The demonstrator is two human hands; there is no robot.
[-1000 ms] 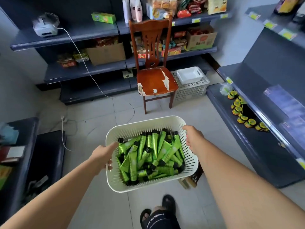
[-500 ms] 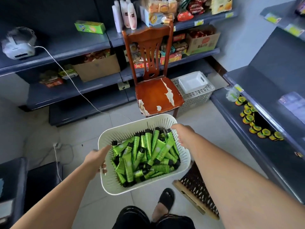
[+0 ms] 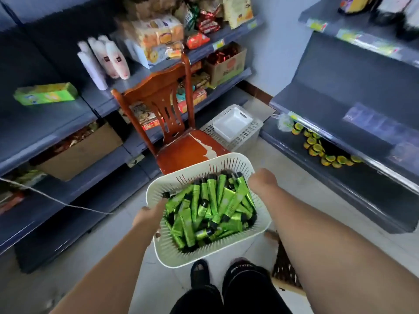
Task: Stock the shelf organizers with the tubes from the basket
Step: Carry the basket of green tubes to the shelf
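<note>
Forearms extend forward to the basket (image 3: 172, 252), which is held above the floor. Left hand (image 3: 148, 219) grips its near-left rim; right hand (image 3: 263, 183) curls over its far-right rim. Tubes (image 3: 210, 209) lie heaped inside the basket. Compared with a second ago, the chair (image 3: 188, 150) is closer, its seat just beyond the basket: transport continues, and stocking has probably not begun. The shelf (image 3: 328, 123) stands to the far right of the basket.

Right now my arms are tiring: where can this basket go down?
The chair seat beyond the basket is bare; so is the left shelf before the green box. Crowded: snack shelf behind the chair, jars low right.
</note>
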